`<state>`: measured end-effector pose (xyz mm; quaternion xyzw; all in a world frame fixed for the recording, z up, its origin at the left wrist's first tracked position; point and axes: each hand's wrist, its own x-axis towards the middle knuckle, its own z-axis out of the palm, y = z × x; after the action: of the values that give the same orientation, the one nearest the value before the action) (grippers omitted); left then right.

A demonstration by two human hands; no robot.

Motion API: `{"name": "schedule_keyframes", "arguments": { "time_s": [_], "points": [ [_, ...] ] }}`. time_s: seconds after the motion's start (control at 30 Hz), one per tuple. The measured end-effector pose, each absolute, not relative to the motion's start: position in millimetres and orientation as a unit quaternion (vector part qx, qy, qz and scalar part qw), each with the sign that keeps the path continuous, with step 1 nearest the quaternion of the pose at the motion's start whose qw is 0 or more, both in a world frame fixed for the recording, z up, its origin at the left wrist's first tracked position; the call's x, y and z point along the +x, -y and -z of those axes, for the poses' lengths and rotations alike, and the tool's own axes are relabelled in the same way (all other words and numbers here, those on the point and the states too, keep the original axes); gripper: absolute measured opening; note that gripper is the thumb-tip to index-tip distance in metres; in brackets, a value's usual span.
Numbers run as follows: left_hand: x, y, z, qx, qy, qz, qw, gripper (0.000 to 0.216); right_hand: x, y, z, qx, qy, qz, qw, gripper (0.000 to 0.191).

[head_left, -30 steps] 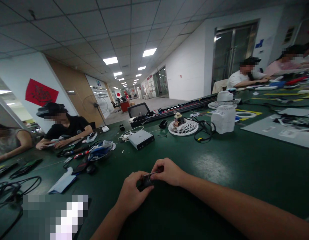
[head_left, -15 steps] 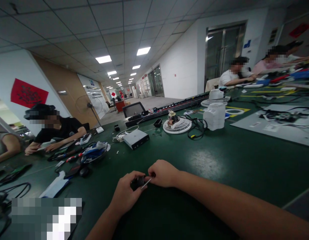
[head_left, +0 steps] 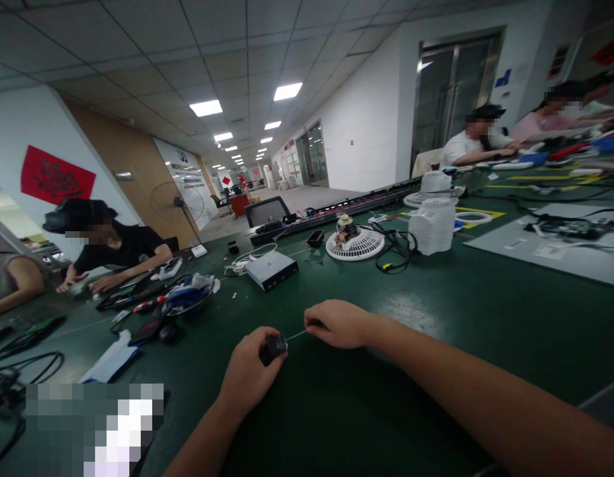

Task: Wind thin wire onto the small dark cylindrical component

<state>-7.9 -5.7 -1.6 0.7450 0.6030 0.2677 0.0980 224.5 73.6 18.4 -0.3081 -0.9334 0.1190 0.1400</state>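
My left hand is closed around a small black part just above the green table. A thin silver rod runs from that part to my right hand, which pinches the rod's far end. The two hands sit a short way apart, near the table's front middle. What the black part is I cannot make out.
Beyond my hands lie a white box, a white fan grille with a motor, a white housing and black cables. Tools and a blue-white bundle lie at left. Other people work at left and far right.
My hands have drawn apart: the right hand moved right and away, and the thin rod now spans the gap. The view has shifted slightly.
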Motion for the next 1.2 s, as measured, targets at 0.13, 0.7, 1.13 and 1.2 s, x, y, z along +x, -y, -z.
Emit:
{"name": "schedule_keyframes", "arguments": {
  "time_s": [0.13,0.7,1.13,1.2],
  "points": [
    [-9,5,3,0.759,-0.584,-0.274,0.090,0.023,216,-64,-19,-0.309,0.932,-0.102,0.161,0.018],
    [-5,7,0,0.781,-0.561,-0.264,0.078,0.020,223,-76,-13,-0.273,0.918,-0.220,0.188,0.015],
    [-5,6,2,0.799,-0.553,-0.236,0.018,0.024,221,-72,-18,-0.319,0.926,-0.137,0.146,0.017],
    [-7,5,1,0.787,-0.571,-0.234,0.016,0.024,224,-73,-20,-0.352,0.924,-0.103,0.106,0.018]
  ]
}}
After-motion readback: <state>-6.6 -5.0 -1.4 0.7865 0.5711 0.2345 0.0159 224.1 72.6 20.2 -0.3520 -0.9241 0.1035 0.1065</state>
